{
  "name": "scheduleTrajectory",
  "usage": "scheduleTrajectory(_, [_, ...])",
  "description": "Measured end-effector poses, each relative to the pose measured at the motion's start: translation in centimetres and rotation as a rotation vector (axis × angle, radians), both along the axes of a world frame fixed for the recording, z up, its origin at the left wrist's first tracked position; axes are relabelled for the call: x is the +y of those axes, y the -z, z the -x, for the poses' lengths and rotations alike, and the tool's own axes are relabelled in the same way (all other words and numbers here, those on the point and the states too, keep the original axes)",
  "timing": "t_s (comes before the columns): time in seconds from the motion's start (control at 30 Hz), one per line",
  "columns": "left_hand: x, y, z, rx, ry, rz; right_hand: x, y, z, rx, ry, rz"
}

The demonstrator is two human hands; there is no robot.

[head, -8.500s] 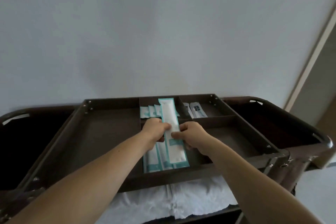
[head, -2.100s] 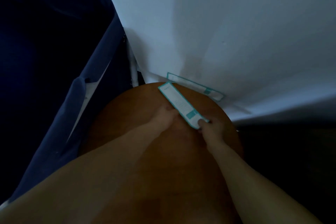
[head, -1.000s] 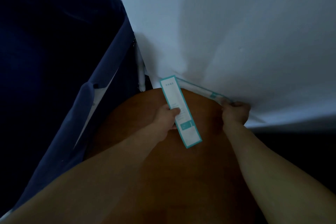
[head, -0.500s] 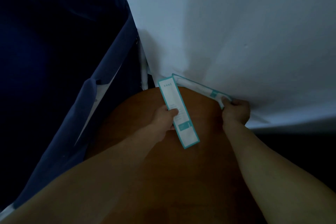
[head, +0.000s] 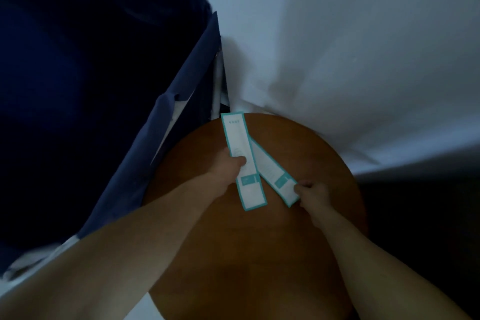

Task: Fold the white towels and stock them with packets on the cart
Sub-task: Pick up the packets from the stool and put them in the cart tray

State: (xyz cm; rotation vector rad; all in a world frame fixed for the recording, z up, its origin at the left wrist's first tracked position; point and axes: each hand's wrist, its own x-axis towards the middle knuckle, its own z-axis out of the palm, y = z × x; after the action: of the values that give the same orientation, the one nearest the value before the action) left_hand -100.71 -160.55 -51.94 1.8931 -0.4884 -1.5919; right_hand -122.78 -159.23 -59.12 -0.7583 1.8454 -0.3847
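Packets were in both hands. A long flat white packet with a teal border point(head: 235, 132) was pinched near its middle by the left hand point(head: 226, 166), thumb on top and the other fingers hidden beneath. A second packet of the same kind point(head: 270, 171) was pinched at its near end by the curled fingertips of the right hand point(head: 313, 195). Its far end went under the first one, so the two made a narrow V over a round brown wooden table point(head: 259, 254). Whether they touched the wood could not be told.

To do this step well, the person would probably slide the second packet fully under the first, bring the edges in line, and take both into one firm pinch before carrying them to the cart, which was not in view.

A large white cloth point(head: 363, 60) lay against the far and right edge of the table, and a dark blue fabric point(head: 124, 176) hung on the left. The light was poor, so a thin packet could slip under the cloth without being noticed.
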Motion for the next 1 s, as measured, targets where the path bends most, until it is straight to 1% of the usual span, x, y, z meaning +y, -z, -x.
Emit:
scheduleTrajectory(0.1, [2.4,0.2,-1.1,-0.034,0.013,-0.014,2.8,0.1,-0.9,0.032,-0.049,-0.016])
scheduleTrajectory(0.2, [5.0,0.9,-1.7,-0.057,0.054,-0.051,5.5,-0.2,-1.9,0.041,-0.054,-0.039])
scheduleTrajectory(0.3, [7.5,1.4,-2.3,-0.073,0.116,-0.072,8.0,0.2,-2.6,0.109,-0.107,-0.061])
scheduleTrajectory(0.4, [9.0,1.6,-3.2,-0.071,0.152,-0.070,9.9,0.7,-3.7,0.083,-0.113,-0.096])
scheduleTrajectory(0.53, [10.3,1.6,-4.1,-0.085,0.201,-0.057,11.4,1.3,-5.1,0.102,-0.195,-0.019])
scheduleTrajectory(0.6, [10.8,1.2,-4.4,-0.094,0.223,-0.052,12.0,0.7,-6.0,0.084,-0.194,0.032])
scheduleTrajectory(0.7, [11.3,-0.2,-4.7,-0.089,0.248,-0.022,13.2,-0.9,-7.1,-0.003,-0.124,0.008])
scheduleTrajectory(0.73, [11.3,-1.0,-4.6,-0.093,0.256,-0.007,13.5,-2.0,-7.3,-0.036,-0.084,0.029])
scheduleTrajectory(0.83, [11.0,-4.2,-4.0,-0.091,0.262,0.044,14.4,-6.6,-7.2,-0.129,0.103,0.166])
scheduleTrajectory(0.9, [10.7,-7.2,-3.0,-0.096,0.260,0.099,15.0,-10.6,-6.6,-0.152,0.208,0.244])
scheduleTrajectory(1.0, [10.2,-11.9,-0.8,-0.108,0.276,0.215,16.0,-16.7,-5.1,-0.141,0.262,0.348])
